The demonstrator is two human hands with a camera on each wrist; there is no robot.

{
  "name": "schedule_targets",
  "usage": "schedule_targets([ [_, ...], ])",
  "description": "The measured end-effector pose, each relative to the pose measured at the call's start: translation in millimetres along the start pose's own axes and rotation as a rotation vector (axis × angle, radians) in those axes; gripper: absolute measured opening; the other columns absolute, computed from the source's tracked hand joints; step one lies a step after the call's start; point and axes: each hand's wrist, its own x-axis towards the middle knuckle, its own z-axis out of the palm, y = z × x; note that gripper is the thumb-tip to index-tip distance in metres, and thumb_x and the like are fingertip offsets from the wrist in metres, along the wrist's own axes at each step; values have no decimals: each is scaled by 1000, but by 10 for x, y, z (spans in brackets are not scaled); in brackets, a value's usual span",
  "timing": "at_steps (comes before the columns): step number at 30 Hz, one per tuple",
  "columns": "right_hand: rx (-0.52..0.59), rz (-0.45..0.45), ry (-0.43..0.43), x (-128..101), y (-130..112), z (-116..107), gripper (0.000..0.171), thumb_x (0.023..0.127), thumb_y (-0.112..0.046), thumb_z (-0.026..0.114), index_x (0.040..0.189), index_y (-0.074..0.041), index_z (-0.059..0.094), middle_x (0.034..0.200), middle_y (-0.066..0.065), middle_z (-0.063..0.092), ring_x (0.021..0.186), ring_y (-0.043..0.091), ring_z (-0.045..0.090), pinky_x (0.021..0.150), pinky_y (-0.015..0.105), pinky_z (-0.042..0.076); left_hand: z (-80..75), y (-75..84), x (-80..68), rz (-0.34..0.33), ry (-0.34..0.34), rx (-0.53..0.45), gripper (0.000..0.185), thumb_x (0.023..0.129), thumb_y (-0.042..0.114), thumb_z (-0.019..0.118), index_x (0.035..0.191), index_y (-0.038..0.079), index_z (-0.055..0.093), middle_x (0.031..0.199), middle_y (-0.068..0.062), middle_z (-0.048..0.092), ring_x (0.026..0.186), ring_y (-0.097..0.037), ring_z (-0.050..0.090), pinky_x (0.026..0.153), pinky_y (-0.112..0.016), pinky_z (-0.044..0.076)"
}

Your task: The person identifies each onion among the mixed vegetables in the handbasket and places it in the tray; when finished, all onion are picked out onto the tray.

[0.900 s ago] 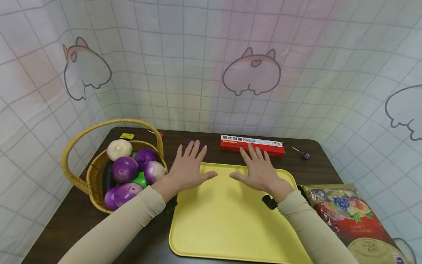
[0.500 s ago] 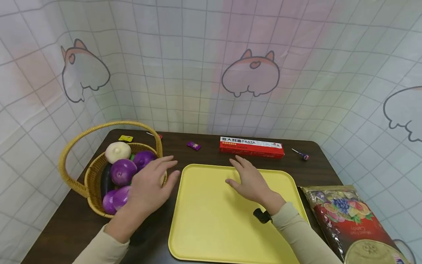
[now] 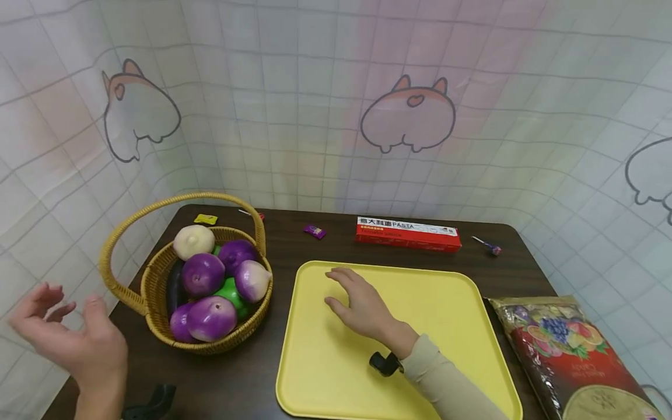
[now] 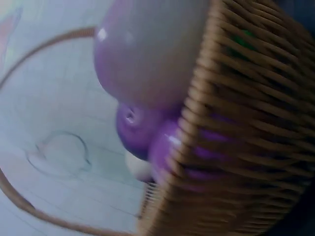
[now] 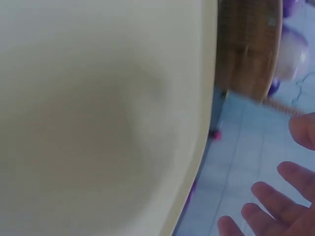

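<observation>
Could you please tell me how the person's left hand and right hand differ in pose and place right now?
The left hand is raised off the table to the left of the basket, fingers loosely spread, touching nothing. The right hand is low over the yellow tray, palm down, fingers extended towards the basket. Whether the right hand touches the tray is unclear. Both hands are bare and hold nothing.

- My right hand (image 3: 362, 306) rests on the tray (image 3: 451, 303), which lies mid-bench (image 3: 294, 245).
- The basket (image 3: 157, 274) stands left of the tray, vegetables (image 3: 202, 274) in it.
- My left hand (image 3: 68, 338) hovers left of the basket.
- The pasta box (image 3: 408, 233) lies behind the tray.
- The candy bag (image 3: 567, 356) lies right of it.
</observation>
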Motion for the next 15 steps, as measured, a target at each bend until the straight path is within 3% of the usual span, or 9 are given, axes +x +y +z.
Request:
schedule_targets([
  [2,59,-25,0,62,-108,69,49,93,-26,67,136,-10,53,139,6,52,130,21,48,105,41,41,-28,-109,27,-167,-141,1,48,89,3,53,135,10,41,125,6,44,118,-11,41,91,-16,31],
  [5,131,-50,-11,173,-288,174,50,92,-27,67,137,-10,52,139,4,53,129,18,49,105,39,41,-11,-284,42,-430,-403,11,52,96,11,56,143,15,36,134,3,42,126,-13,38,91,-10,33],
  [7,170,-61,-24,256,-411,254,53,92,-28,68,139,-10,50,139,3,52,130,17,48,105,38,40,2,-405,47,-552,-553,37,53,99,21,55,147,16,34,139,-1,42,129,-13,38,92,-8,34],
  [8,182,-64,-28,298,-469,296,56,91,-29,68,140,-10,48,140,3,51,130,18,47,106,38,40,17,-464,50,-591,-595,54,53,99,25,55,147,16,35,139,-2,42,127,-13,40,91,-9,35],
  [11,225,-60,-30,418,-620,434,66,89,-34,71,143,-9,43,143,5,47,132,19,46,106,39,39,56,-614,51,-690,-611,42,53,99,31,56,144,8,41,134,-4,47,117,-10,45,86,-10,37],
  [15,291,-24,-28,552,-760,605,79,85,-40,74,147,-8,37,146,6,43,132,20,45,106,40,39,120,-768,35,-735,-538,82,48,98,38,55,133,5,52,111,4,52,96,-6,48,74,-13,39],
])
